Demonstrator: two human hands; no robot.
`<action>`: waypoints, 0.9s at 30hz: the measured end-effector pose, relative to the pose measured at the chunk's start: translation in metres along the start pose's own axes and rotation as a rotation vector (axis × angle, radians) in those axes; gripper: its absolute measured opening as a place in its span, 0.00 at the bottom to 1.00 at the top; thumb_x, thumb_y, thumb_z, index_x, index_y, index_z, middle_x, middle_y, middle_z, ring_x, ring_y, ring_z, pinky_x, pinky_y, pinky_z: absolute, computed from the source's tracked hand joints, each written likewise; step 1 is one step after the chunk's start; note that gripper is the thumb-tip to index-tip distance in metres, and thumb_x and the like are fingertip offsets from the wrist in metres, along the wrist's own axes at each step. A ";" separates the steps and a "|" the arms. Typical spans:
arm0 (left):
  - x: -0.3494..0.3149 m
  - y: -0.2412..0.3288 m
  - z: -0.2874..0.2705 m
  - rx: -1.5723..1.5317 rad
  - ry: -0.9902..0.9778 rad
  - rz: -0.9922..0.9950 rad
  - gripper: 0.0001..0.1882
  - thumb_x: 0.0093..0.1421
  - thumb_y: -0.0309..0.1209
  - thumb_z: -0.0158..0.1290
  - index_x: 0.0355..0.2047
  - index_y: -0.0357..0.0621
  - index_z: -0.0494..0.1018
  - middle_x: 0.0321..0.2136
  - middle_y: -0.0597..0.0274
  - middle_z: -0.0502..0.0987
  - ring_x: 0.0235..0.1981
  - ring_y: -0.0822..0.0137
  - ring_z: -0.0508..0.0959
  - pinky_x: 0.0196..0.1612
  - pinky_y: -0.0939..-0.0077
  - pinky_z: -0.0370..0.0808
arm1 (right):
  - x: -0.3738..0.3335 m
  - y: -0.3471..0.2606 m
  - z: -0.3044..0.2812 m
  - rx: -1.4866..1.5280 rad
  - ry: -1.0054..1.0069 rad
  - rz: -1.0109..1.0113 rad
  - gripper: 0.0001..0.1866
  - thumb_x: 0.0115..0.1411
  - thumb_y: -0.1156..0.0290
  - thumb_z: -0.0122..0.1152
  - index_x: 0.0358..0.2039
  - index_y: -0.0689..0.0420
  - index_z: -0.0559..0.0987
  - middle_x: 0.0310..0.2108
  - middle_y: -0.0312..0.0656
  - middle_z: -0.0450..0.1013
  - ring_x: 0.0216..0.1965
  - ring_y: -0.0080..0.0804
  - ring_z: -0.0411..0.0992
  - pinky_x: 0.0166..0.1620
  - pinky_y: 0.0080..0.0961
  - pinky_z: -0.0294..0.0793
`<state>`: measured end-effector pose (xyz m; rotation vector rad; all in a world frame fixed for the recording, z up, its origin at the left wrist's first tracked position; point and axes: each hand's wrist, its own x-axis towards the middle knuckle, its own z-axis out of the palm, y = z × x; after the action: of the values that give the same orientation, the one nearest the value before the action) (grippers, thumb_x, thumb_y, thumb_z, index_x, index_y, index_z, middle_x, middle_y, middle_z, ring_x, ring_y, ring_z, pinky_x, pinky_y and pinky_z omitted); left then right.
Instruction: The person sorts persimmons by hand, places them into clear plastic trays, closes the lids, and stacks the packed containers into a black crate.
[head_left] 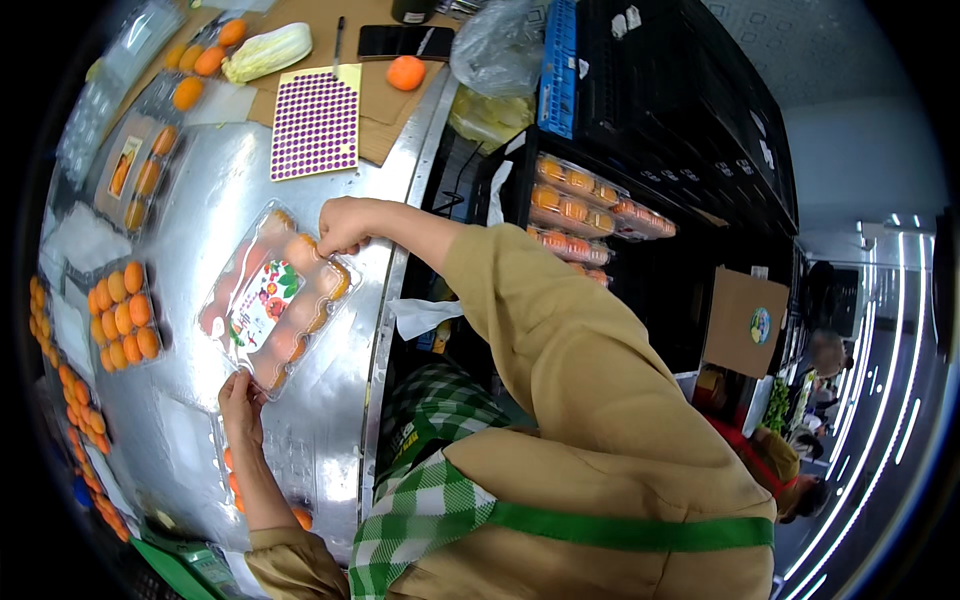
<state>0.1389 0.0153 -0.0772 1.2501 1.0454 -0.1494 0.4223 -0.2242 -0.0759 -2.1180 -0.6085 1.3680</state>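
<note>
A clear plastic clamshell box (pixel 225 290) of round orange fruit lies on the metal table, its lid down. A white label (pixel 265 305) with red and green pictures sits on the lid. My right hand (pixel 348 224) is closed at the box's upper right corner, fingers curled against the rim. At the opposite lower corner, my left hand (pixel 241 405) pinches the edge between thumb and fingers. Another clear tray with orange fruit (pixel 302 517) lies beside my left forearm, partly hidden by it.
Open fruit trays (pixel 122 318) line the left side. A sheet of purple dot stickers (pixel 315 125), a phone (pixel 405 42), a pen (pixel 338 42) and a loose orange fruit (pixel 405 73) lie at the far end. Black crates (pixel 680 100) and packed boxes (pixel 575 195) stand right.
</note>
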 end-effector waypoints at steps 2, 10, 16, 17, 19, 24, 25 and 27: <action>0.004 0.005 -0.004 0.007 -0.069 -0.046 0.04 0.61 0.29 0.50 0.29 0.45 0.71 0.22 0.70 0.71 0.22 0.79 0.69 0.25 0.85 0.66 | 0.012 0.005 0.002 0.074 -0.069 -0.027 0.16 0.48 0.60 0.61 0.14 0.59 0.76 0.11 0.38 0.69 0.13 0.25 0.66 0.16 0.25 0.63; 0.008 0.019 -0.006 0.139 -0.198 -0.070 0.06 0.61 0.28 0.48 0.28 0.42 0.71 0.23 0.68 0.70 0.23 0.76 0.69 0.26 0.83 0.66 | 0.009 0.013 0.000 -0.152 0.023 -0.308 0.17 0.48 0.59 0.61 0.16 0.61 0.78 0.12 0.37 0.68 0.15 0.21 0.63 0.17 0.25 0.61; 0.006 0.023 -0.003 0.160 -0.143 -0.068 0.06 0.61 0.28 0.51 0.27 0.41 0.72 0.21 0.68 0.72 0.21 0.79 0.68 0.26 0.85 0.65 | -0.002 -0.005 -0.002 0.106 -0.034 -0.023 0.07 0.47 0.70 0.62 0.22 0.61 0.78 0.19 0.38 0.71 0.19 0.24 0.66 0.21 0.24 0.64; 0.008 0.019 -0.003 0.154 -0.142 -0.063 0.06 0.60 0.28 0.51 0.26 0.41 0.72 0.20 0.69 0.71 0.21 0.79 0.68 0.26 0.85 0.65 | -0.002 -0.005 -0.002 0.093 -0.017 -0.004 0.07 0.46 0.71 0.62 0.24 0.61 0.79 0.21 0.40 0.73 0.22 0.26 0.69 0.24 0.25 0.67; 0.009 0.014 0.000 0.179 -0.106 -0.044 0.06 0.61 0.27 0.50 0.26 0.42 0.72 0.21 0.69 0.73 0.22 0.79 0.69 0.26 0.86 0.66 | 0.000 -0.004 0.001 0.027 0.029 -0.020 0.06 0.46 0.71 0.63 0.23 0.60 0.79 0.22 0.41 0.74 0.24 0.26 0.69 0.25 0.24 0.67; 0.013 0.006 0.005 0.184 -0.056 0.001 0.07 0.60 0.30 0.52 0.26 0.45 0.72 0.21 0.71 0.73 0.22 0.79 0.70 0.27 0.87 0.67 | -0.003 0.008 -0.002 0.055 0.033 -0.045 0.09 0.49 0.68 0.64 0.22 0.61 0.78 0.19 0.38 0.72 0.18 0.21 0.67 0.22 0.22 0.66; 0.009 0.009 0.006 0.142 -0.054 -0.010 0.06 0.60 0.30 0.53 0.27 0.44 0.72 0.21 0.70 0.72 0.22 0.78 0.70 0.27 0.86 0.67 | -0.011 0.011 -0.002 0.250 -0.008 -0.048 0.14 0.51 0.62 0.66 0.21 0.60 0.76 0.16 0.36 0.71 0.14 0.19 0.65 0.18 0.19 0.64; -0.003 0.011 0.004 0.043 -0.031 -0.042 0.06 0.59 0.31 0.54 0.28 0.42 0.73 0.21 0.69 0.71 0.22 0.77 0.69 0.28 0.85 0.67 | -0.037 -0.005 0.006 0.131 0.203 -0.088 0.20 0.52 0.54 0.66 0.20 0.59 0.76 0.15 0.36 0.71 0.13 0.19 0.66 0.15 0.17 0.62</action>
<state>0.1462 0.0150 -0.0676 1.2616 1.0468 -0.2245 0.4024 -0.2421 -0.0494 -2.0669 -0.5086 1.0979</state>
